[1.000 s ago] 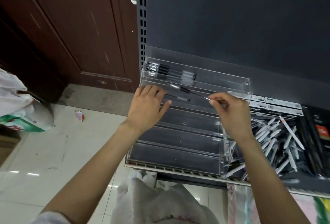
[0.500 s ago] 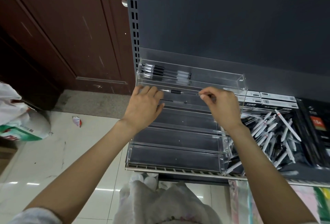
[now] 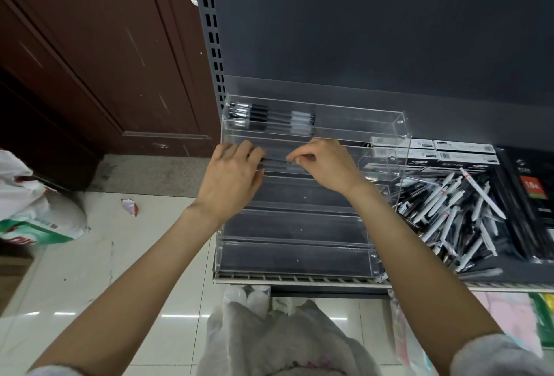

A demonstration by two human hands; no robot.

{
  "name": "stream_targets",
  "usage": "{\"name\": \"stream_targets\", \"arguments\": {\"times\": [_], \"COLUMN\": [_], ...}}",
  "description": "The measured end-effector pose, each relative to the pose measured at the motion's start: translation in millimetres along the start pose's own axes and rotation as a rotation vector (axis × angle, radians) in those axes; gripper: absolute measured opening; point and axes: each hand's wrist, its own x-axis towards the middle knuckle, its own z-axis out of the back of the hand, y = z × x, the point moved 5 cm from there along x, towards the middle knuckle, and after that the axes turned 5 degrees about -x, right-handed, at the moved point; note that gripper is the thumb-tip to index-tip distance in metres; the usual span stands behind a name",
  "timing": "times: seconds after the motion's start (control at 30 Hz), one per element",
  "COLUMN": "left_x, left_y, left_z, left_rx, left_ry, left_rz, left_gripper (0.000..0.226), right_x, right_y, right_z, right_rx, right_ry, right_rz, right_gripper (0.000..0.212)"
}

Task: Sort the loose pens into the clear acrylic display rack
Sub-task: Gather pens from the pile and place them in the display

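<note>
the clear acrylic display rack (image 3: pixel 299 225) sat on the grey metal shelf (image 3: pixel 299 281), its stepped tiers rising toward the dark back panel (image 3: pixel 359 30). a row of black-and-clear pens (image 3: pixel 271 117) lay side by side in the top tier, bunched at its left end. both hands were at the second tier. the right hand (image 3: pixel 325 165) had its thumb and fingertips pinched together on the right end of a slim black pen (image 3: pixel 274 160), which lay level along that tier. the left hand (image 3: pixel 230 177) met the pen's left end, fingers loosely bent over the tier's front edge; whether they actually gripped the pen could not be told, since the hand covered that end. the three tiers below held no visible pens. just right of the rack lay a heap of loose white and black pens (image 3: pixel 449 216), with white boxes (image 3: pixel 449 150) stacked behind it. a white plastic bag (image 3: pixel 36 210) rested on the tiled floor (image 3: pixel 90 270) at the left.
</note>
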Motion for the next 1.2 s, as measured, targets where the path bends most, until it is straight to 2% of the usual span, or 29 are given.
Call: {"name": "stream_targets", "arguments": {"times": [0.13,0.37,0.63,0.93,1.07,1.2], "left_x": [1.4,4.2,5.8,7.4,8.3,7.2], "left_y": [-0.9,-1.2,1.3,-3.7,-2.9,-2.4], "left_z": [-2.2,-7.8,-4.3,-0.6,-3.9,-5.1], "left_rx": [0.039,0.129,0.082,0.035,0.044,0.055], "left_ry": [0.048,0.141,0.146,0.135,0.145,0.123], "left_rz": [-0.009,-0.035,-0.049,-0.031,-0.016,-0.010], "left_gripper": [0.025,0.036,0.026,0.043,0.036,0.032], "right_x": [1.7,-10.4,-16.8,-29.7,-40.8,-49.9], "right_y": [0.2,-1.3,1.7,0.5,-4.4,-14.5], "right_z": [-7.3,-10.2,-13.8,-8.0,-0.8,-2.4], "right_rx": [-0.001,0.039,0.034,0.127,0.166,0.185], "right_ry": [0.047,-0.104,-0.076,-0.177,-0.263,-0.240], "right_rz": [0.009,0.028,0.008,0.035,0.018,0.020], "right_gripper": [0.033,0.026,0.030,0.025,0.025,0.026]}}
